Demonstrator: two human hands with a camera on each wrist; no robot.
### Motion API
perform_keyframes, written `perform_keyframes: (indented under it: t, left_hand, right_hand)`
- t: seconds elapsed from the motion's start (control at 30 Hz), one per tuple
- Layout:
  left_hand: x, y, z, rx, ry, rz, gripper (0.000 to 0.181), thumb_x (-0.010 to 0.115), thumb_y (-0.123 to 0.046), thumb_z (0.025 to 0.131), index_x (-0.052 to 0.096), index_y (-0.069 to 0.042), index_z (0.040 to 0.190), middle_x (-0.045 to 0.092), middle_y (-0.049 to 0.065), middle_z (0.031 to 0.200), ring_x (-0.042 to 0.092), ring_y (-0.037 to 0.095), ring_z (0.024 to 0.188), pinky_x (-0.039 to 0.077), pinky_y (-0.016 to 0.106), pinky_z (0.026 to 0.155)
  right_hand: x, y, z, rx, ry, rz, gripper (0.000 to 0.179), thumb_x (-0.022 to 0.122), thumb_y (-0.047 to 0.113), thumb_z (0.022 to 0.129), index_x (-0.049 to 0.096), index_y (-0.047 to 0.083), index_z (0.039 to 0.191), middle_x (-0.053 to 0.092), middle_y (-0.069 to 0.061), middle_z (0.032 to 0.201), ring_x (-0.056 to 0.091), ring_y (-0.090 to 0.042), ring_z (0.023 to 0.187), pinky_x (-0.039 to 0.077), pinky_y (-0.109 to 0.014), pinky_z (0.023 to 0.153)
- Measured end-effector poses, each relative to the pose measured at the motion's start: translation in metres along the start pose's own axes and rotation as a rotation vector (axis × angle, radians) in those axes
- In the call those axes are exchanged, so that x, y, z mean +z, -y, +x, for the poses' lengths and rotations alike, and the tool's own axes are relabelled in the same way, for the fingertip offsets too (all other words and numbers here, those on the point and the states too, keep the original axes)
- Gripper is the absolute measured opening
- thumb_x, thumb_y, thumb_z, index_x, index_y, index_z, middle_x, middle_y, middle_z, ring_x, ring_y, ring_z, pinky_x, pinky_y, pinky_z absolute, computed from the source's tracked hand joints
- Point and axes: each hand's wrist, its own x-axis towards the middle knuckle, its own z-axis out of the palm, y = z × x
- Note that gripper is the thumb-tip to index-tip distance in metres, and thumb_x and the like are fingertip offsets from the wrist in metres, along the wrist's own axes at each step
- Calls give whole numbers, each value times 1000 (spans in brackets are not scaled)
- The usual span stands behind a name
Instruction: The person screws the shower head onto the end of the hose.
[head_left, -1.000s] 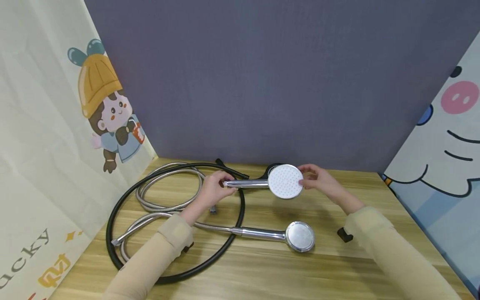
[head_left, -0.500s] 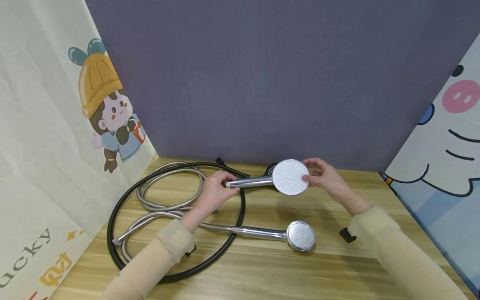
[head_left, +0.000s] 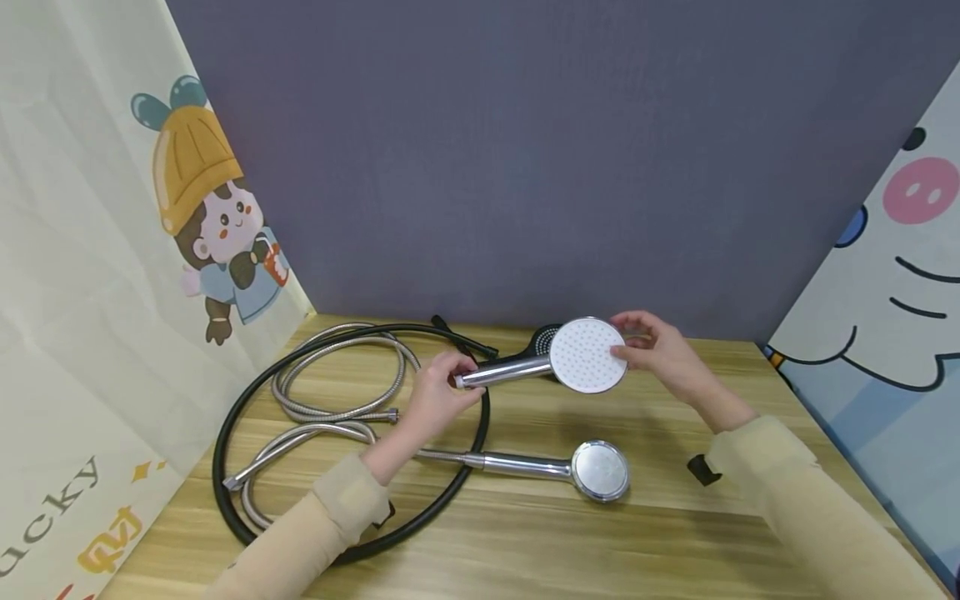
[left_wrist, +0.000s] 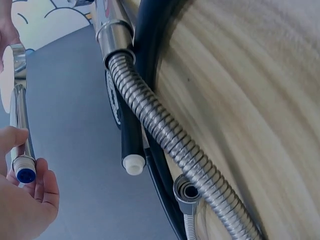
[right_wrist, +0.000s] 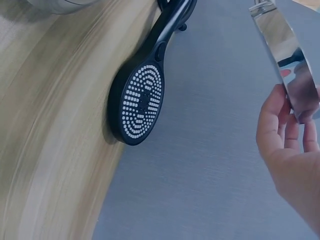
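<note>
Both hands hold a chrome handheld shower head [head_left: 588, 354] above the table, its round white spray face turned toward the head camera. At the handle's end, my left hand [head_left: 442, 396] pinches it near the threaded tip, whose blue inside shows in the left wrist view. My right hand [head_left: 663, 358] pinches the rim of the round head. Behind it lies a black shower head [right_wrist: 137, 102] with pale nozzles, partly hidden in the head view. In front, a second chrome shower head [head_left: 600, 471] lies on the table, joined to a metal shower hose [left_wrist: 155, 120].
A coiled metal hose [head_left: 283, 396] and a large loop of black hose [head_left: 222, 450] lie on the left of the wooden table [head_left: 570, 550]. A grey panel [head_left: 480, 167] stands at the back, with printed cloths [head_left: 67, 250] at the sides.
Both hands have carried the shower head a little to the right, and its handle now tilts more, the left end lower. A metal hose end has come into view beside the left wrist.
</note>
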Motion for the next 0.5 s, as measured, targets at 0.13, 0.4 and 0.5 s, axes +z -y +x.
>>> perform_keyframes:
  t: [0.13, 0.4, 0.5]
  left_hand:
    - [1, -2, -5, -20, 11, -14, 32, 84, -5, 66, 63, -6, 91, 61, 3, 86, 54, 12, 72, 50, 21, 61]
    - [2, -10, -11, -34, 72, -24, 34, 83, -4, 67, 63, -7, 95, 62, 3, 88, 54, 12, 73, 49, 21, 61]
    - [3, -13, -12, -38, 122, -45, 36, 82, -3, 67, 63, -7, 98, 62, 3, 88, 55, 12, 73, 49, 21, 62]
  right_hand:
    - [-1, 5, -2, -3, -7, -30, 53, 68, 14, 87, 43, -2, 131, 48, -7, 117, 57, -7, 90, 55, -27, 71]
    - [-4, 12, -3, -26, -46, -93, 48, 69, 16, 87, 48, 0, 127, 52, -8, 117, 58, -4, 91, 54, -25, 69]
    - [-5, 14, -3, -32, -59, -125, 47, 69, 18, 86, 50, 1, 126, 52, -11, 119, 59, -4, 90, 54, -25, 69]
